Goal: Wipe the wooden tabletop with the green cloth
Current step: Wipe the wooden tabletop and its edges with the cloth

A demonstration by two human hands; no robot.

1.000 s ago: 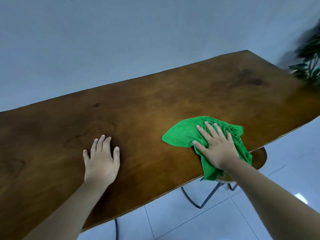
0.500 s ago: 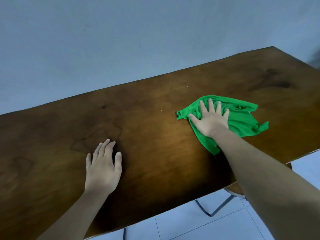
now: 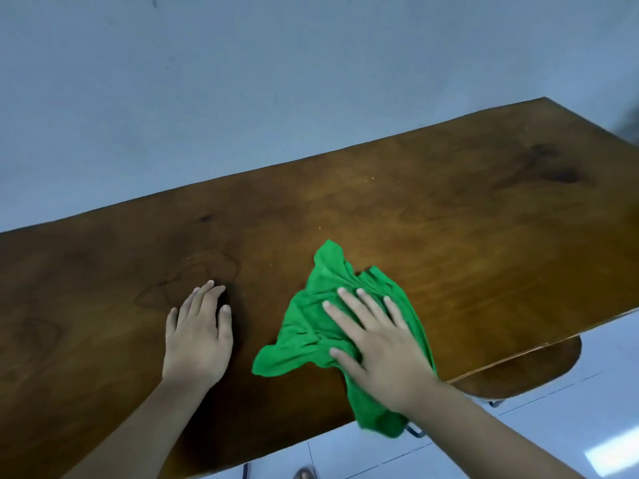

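A crumpled green cloth [image 3: 316,319] lies on the dark wooden tabletop [image 3: 466,236], near its front edge. One corner of the cloth hangs over that edge. My right hand [image 3: 377,344] presses flat on the cloth with fingers spread. My left hand [image 3: 198,335] rests palm down on the bare wood, to the left of the cloth and apart from it, holding nothing.
A pale blue-grey wall [image 3: 276,81] runs directly behind the table's far edge. A round wooden stool seat [image 3: 525,375] with metal legs stands under the front right edge. White floor tiles [image 3: 570,426] lie below.
My right hand has dragged the cloth from the far middle of the table back toward me and leftward to the front edge. The left hand has stayed in place.
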